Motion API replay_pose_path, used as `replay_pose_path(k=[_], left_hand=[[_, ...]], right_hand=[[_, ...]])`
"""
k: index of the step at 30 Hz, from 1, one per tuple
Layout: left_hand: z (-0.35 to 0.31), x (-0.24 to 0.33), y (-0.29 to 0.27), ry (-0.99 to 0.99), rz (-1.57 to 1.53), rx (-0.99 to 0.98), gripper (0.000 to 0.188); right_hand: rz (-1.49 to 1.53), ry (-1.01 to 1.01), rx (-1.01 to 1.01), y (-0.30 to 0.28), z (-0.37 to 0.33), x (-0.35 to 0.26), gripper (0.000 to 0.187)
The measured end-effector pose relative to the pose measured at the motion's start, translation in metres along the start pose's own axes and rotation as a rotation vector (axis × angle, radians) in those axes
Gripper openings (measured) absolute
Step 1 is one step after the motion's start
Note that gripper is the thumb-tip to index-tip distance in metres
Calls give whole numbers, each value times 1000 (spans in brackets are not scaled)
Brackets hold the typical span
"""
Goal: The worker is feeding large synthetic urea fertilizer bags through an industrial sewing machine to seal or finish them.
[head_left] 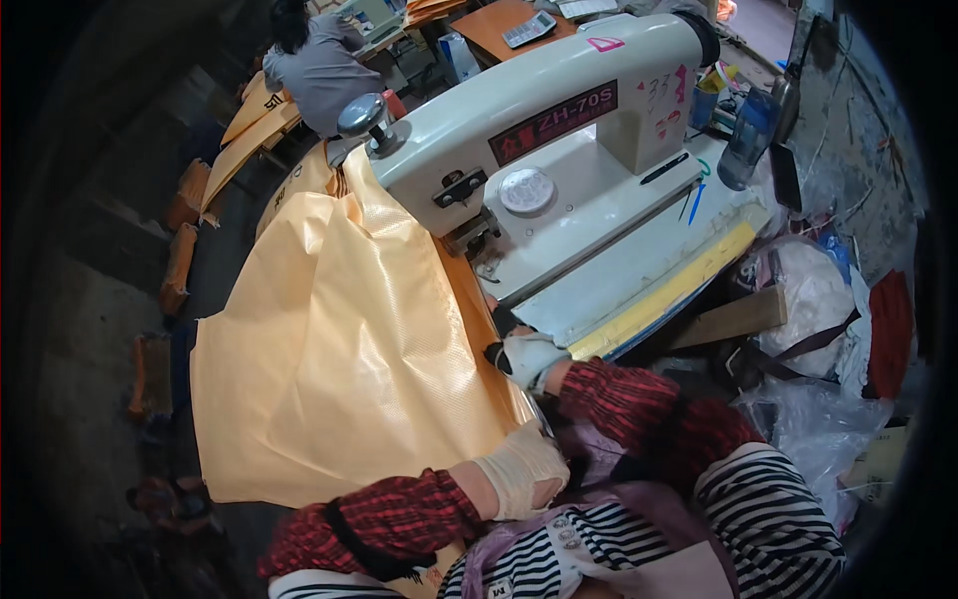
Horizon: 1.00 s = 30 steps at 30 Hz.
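Plaid-sleeved L forearm (399, 514) angles up from lower L; wrapped L hand (527, 471) lower ctr, fingers hidden. R forearm (624, 399) from lower R, gloved R hand (533, 361) nr ctr, pointing L.

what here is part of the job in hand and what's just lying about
Seemingly part of the job:
glossy orange-yellow sheet, with right hand and left hand by its edge
sewing machine

Apparently just lying about:
calculator
black pen
translucent bottle
clear plastic
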State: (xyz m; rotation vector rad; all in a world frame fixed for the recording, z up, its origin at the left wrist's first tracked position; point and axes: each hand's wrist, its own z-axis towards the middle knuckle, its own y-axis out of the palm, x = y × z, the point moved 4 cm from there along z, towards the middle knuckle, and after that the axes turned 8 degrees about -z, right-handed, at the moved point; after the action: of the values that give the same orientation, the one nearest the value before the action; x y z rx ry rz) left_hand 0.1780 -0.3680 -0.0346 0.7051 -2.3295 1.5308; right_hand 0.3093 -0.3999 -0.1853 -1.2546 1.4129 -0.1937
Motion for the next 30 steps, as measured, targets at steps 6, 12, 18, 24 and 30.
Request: replay_pose_path(k=[6,12,18,24,30], left_hand=[[-2,15,-38,-74,-178,-199,16],[-2,7,-13,-92,-299,-190,23],[-11,5,-17,-73,-46,19,22],[9,20,-14,-26,-117,-21,16],[-20,22,-65,-85,-160,-141,14]], right_hand=[[-181,-140,293,-24,-44,-38,34],[477,27,498,-35,-65,-29,61],[-81,-281,506,-13,-55,-13,25],[-188,-43,300,-14,-60,-32,29],[-241,168,8,-26,-70,-53,44]])
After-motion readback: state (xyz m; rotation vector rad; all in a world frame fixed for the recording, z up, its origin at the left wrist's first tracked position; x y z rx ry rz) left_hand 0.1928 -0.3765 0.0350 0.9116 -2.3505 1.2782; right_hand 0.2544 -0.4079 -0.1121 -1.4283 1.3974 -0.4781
